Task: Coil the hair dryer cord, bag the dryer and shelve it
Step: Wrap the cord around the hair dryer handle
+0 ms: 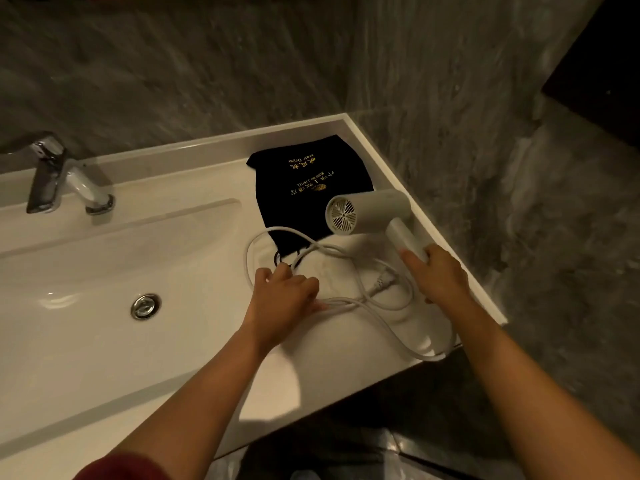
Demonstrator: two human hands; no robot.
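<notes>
Grey marbled walls back a white vanity surface (194, 188) with a sink basin, drain (145, 305) and chrome faucet (65, 174). On its right side a black bag (311, 181) with gold lettering lies flat near the corner. Right hand (438, 277), its grip closed around the handle, holds the white hair dryer (367, 211) above the bag's near edge. Left hand (285, 294) pinches the white cord (346, 301), which lies in loose loops with its plug (382, 282) between the hands

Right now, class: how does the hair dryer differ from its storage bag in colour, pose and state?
The hair dryer is white; the bag is black with gold lettering. The dryer is lifted, gripped by the right hand; the bag lies flat on the counter, unheld. The dryer is rigid; the bag is limp cloth.
</notes>
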